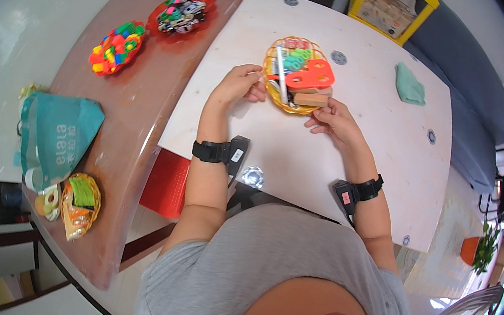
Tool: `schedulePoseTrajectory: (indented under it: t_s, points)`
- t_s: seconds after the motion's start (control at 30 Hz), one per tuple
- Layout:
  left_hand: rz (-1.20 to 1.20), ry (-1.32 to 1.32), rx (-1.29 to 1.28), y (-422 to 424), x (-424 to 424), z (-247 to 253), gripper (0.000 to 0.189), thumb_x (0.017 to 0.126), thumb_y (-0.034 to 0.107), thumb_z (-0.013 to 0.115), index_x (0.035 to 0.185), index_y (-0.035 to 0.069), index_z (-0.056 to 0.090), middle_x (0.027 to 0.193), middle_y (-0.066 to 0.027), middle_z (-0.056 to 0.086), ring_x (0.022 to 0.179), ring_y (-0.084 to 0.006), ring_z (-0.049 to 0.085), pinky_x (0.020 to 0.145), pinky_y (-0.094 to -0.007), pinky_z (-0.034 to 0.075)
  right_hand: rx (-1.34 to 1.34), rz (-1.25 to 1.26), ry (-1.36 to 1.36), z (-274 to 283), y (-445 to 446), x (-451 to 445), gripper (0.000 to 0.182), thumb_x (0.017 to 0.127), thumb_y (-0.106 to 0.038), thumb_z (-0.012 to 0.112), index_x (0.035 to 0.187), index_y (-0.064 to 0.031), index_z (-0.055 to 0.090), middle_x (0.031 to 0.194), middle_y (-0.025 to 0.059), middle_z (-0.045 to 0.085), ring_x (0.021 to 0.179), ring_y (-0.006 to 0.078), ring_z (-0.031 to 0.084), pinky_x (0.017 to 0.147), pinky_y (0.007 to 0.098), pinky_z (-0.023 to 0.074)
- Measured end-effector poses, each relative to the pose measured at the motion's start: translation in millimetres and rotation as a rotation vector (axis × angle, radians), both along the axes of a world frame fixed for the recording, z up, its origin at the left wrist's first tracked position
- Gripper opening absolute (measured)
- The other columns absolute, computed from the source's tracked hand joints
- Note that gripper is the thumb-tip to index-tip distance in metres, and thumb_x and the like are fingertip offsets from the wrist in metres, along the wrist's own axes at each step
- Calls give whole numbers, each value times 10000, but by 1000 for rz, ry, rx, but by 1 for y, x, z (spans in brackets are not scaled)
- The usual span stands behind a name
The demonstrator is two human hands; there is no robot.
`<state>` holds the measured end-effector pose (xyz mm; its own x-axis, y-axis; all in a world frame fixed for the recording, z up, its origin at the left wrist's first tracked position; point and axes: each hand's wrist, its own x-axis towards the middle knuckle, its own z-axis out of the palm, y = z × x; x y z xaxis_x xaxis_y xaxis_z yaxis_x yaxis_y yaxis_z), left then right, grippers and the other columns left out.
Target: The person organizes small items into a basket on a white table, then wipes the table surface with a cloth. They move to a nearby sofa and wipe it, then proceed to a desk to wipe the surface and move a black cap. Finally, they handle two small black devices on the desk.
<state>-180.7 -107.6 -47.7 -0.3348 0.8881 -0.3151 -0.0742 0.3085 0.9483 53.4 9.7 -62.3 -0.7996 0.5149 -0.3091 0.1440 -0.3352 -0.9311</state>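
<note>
On the white table sits a yellow woven basket [273,99] filled with small items. In it are a red-orange plastic piece with holes [317,74], a white pen-like stick [282,73], light wooden blocks [310,100] and green and teal tube-shaped pieces [298,58]. My left hand [241,84] is at the basket's left side, fingers curled near its rim; whether they grip it is unclear. At the lower right rim is my right hand [333,117], its thumb and fingertips at the basket's edge by the wooden blocks. Both wrists wear black straps with small black boxes.
A green cloth [409,84] lies on the white table [389,138] at right. The brown-covered table [125,112] at left holds two red dishes of small toys [118,48], [181,15], a teal bag [60,136] and another yellow basket [97,198]. A red stool [166,184] stands below.
</note>
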Motion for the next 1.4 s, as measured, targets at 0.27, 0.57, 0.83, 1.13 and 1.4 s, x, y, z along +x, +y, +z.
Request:
schedulePoseTrajectory:
  t_s: [0.27, 0.57, 0.83, 1.13, 1.4]
  points:
    - [352, 44, 139, -39, -52, 17, 453, 868, 157, 483, 1267, -14, 351, 948, -95, 575, 810, -154, 602, 657, -265, 497, -173, -75, 84, 10, -22, -10, 391, 778, 33, 485, 1153, 41, 373, 923, 146, 572, 822, 268, 633, 617, 319, 569]
    - [656, -355, 332, -17, -145, 15, 270, 897, 107, 446, 1112, -53, 413, 967, -178, 534, 908, -303, 589, 745, -357, 535, -186, -257, 87, 7, -39, -26, 380, 783, 56, 460, 1154, 37, 381, 1034, 190, 558, 842, 280, 630, 638, 332, 569]
    - [789, -592, 496, 15, -193, -29, 263, 905, 61, 372, 1102, -113, 385, 990, -269, 538, 886, -365, 597, 743, -372, 547, -95, -227, 29, 5, -39, -29, 342, 817, 36, 463, 1151, 59, 396, 1016, 182, 565, 841, 273, 631, 664, 318, 569]
    - [911, -554, 497, 31, -194, -28, 272, 872, -19, 357, 1105, -156, 330, 1016, -260, 498, 827, -375, 608, 664, -362, 573, -77, -248, 36, 4, -39, -32, 329, 821, 42, 486, 1134, 48, 384, 987, 186, 575, 785, 261, 642, 628, 275, 569]
    - [974, -442, 469, 37, -191, -33, 372, 820, -68, 374, 1138, -185, 221, 1036, -258, 465, 801, -369, 618, 641, -362, 575, -92, -244, 46, -2, -34, -31, 341, 811, 54, 509, 1124, 34, 376, 977, 182, 582, 782, 262, 645, 629, 262, 567]
